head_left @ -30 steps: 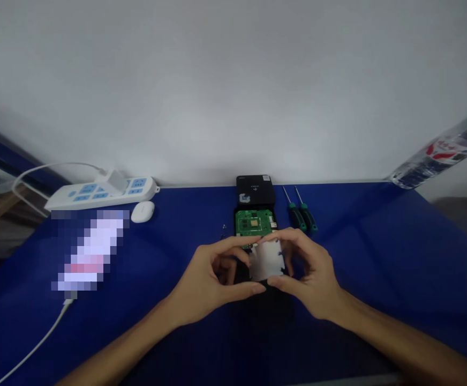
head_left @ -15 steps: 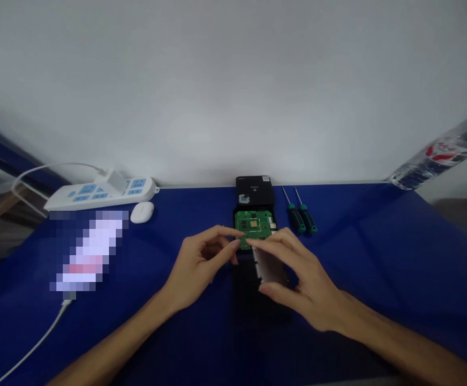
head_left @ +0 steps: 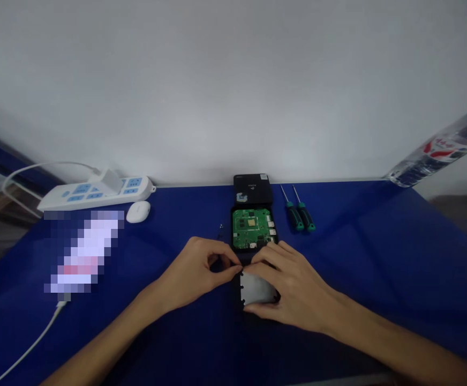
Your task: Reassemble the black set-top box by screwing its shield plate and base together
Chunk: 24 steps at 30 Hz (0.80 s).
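Observation:
A silvery metal plate (head_left: 256,289) with notched edges lies over a black casing part in front of me. My right hand (head_left: 293,284) grips the plate, thumb on its near edge and fingers at its far edge. My left hand (head_left: 205,268) has thumb and forefinger pinched together at the plate's far left corner. Whatever sits between those fingertips is too small to make out. Just beyond the hands is a green circuit board (head_left: 246,222) in an open black case (head_left: 234,249).
Behind the board lies a black lid (head_left: 253,185) with labels. Two green-handled screwdrivers (head_left: 300,217) are to its right, tiny screws (head_left: 221,226) to its left. A power strip (head_left: 84,197), a white earbud case (head_left: 138,212) and a blurred phone (head_left: 83,252) are left; a plastic-wrapped bottle (head_left: 438,150) leans right.
The right hand has brought the tilted metal plate down and toward me, onto the black part. My left hand has moved from the circuit board to the plate's corner, uncovering the board.

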Each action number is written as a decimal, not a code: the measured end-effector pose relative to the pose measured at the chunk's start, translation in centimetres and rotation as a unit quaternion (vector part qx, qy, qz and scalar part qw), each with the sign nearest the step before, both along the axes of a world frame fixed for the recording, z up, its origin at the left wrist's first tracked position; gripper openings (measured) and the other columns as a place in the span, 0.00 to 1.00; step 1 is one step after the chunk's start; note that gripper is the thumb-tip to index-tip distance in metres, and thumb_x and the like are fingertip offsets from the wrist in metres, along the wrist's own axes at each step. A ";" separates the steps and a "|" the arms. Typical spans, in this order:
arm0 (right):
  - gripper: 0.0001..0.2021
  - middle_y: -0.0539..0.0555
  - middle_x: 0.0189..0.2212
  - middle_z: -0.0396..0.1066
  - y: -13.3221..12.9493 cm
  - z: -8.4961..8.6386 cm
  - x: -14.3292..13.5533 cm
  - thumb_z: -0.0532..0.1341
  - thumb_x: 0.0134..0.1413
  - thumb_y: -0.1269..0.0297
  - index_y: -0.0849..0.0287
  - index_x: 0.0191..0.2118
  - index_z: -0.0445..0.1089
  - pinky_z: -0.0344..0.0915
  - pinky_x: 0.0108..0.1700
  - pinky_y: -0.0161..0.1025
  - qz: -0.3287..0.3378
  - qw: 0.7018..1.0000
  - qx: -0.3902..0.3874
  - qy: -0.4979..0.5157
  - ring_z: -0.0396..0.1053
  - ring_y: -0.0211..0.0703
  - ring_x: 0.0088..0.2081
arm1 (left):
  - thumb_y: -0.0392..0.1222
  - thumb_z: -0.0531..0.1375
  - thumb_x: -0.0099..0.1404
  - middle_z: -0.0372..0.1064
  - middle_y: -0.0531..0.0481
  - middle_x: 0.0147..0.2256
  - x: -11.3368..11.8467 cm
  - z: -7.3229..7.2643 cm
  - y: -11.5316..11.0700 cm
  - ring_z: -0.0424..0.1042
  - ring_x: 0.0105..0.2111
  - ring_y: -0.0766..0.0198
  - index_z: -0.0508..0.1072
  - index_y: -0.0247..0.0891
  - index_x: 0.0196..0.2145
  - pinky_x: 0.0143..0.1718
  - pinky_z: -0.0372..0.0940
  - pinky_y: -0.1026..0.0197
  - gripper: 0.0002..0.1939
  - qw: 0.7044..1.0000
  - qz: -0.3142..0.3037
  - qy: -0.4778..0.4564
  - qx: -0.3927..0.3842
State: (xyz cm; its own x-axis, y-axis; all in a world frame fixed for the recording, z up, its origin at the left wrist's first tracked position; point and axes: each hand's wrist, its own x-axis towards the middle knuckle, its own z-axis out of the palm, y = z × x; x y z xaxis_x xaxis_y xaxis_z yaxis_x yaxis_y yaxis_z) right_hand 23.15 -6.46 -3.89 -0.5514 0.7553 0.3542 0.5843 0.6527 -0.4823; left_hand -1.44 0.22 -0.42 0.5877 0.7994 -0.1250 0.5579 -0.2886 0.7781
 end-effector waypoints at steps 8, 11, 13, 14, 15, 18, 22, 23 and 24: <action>0.24 0.56 0.48 0.73 -0.4 0.8 0.0 0.82 0.54 0.52 0.56 0.50 0.76 0.70 0.56 0.56 -0.030 0.996 -0.086 -0.018 0.72 0.54 0.48 | 0.45 0.70 0.69 0.82 0.52 0.30 0.1 -0.3 0.1 0.69 0.25 0.66 0.89 0.44 0.36 0.26 0.58 0.64 0.07 1.000 -0.006 -0.011 0.013; 0.21 0.55 0.48 0.72 -0.6 1.1 -0.1 0.82 0.57 0.54 0.55 0.49 0.76 0.69 0.53 0.55 -0.030 0.994 -0.100 -0.020 0.71 0.55 0.49 | 0.44 0.70 0.68 0.82 0.52 0.30 0.3 -0.2 0.0 0.70 0.25 0.66 0.88 0.44 0.37 0.27 0.60 0.64 0.06 1.000 -0.007 -0.006 0.017; 0.20 0.55 0.48 0.72 -0.6 1.1 -0.2 0.81 0.58 0.55 0.54 0.49 0.76 0.69 0.52 0.55 -0.034 0.994 -0.105 -0.021 0.70 0.56 0.50 | 0.45 0.70 0.69 0.81 0.52 0.30 0.3 -0.3 -0.1 0.70 0.26 0.66 0.88 0.45 0.37 0.28 0.60 0.64 0.06 1.000 -0.010 -0.002 0.018; 0.21 0.55 0.48 0.72 -0.7 1.1 -0.2 0.81 0.57 0.55 0.54 0.49 0.76 0.69 0.52 0.55 -0.037 0.993 -0.106 -0.021 0.69 0.56 0.50 | 0.46 0.70 0.69 0.81 0.52 0.30 0.3 -0.3 -0.1 0.70 0.26 0.66 0.88 0.45 0.38 0.28 0.60 0.64 0.06 1.000 -0.013 -0.002 0.017; 0.21 0.55 0.48 0.71 -0.7 1.1 -0.3 0.82 0.56 0.55 0.54 0.49 0.76 0.69 0.53 0.55 -0.041 0.993 -0.105 -0.020 0.68 0.57 0.51 | 0.46 0.70 0.69 0.81 0.52 0.30 0.2 -0.4 -0.1 0.70 0.26 0.66 0.88 0.45 0.38 0.28 0.60 0.64 0.06 1.000 -0.014 -0.002 0.017; 0.24 0.55 0.49 0.71 -0.6 1.0 -0.3 0.83 0.53 0.54 0.55 0.49 0.77 0.69 0.55 0.57 -0.046 0.994 -0.101 -0.017 0.68 0.58 0.52 | 0.45 0.70 0.70 0.81 0.53 0.30 0.2 -0.5 -0.1 0.70 0.26 0.66 0.88 0.45 0.38 0.28 0.60 0.64 0.06 1.000 -0.016 -0.005 0.018; 0.25 0.55 0.48 0.71 -0.4 1.1 -0.3 0.83 0.53 0.54 0.56 0.50 0.76 0.68 0.56 0.58 -0.045 0.994 -0.100 -0.023 0.68 0.58 0.51 | 0.43 0.70 0.69 0.81 0.53 0.29 0.3 -0.5 -0.1 0.70 0.25 0.66 0.88 0.43 0.37 0.27 0.59 0.64 0.05 0.999 -0.016 -0.010 0.027; 0.24 0.56 0.48 0.71 -0.4 1.2 -0.3 0.82 0.54 0.54 0.56 0.50 0.76 0.68 0.56 0.59 -0.045 0.994 -0.100 -0.024 0.69 0.58 0.51 | 0.43 0.70 0.69 0.81 0.53 0.29 0.3 -0.5 -0.2 0.70 0.25 0.66 0.88 0.43 0.37 0.27 0.59 0.64 0.05 0.999 -0.016 -0.011 0.029; 0.23 0.56 0.48 0.72 -0.4 1.3 -0.3 0.81 0.55 0.54 0.57 0.50 0.76 0.68 0.56 0.59 -0.044 0.994 -0.098 -0.025 0.69 0.58 0.51 | 0.42 0.70 0.68 0.81 0.53 0.30 0.3 -0.5 -0.2 0.70 0.25 0.66 0.88 0.43 0.37 0.27 0.59 0.64 0.05 0.999 -0.015 -0.011 0.030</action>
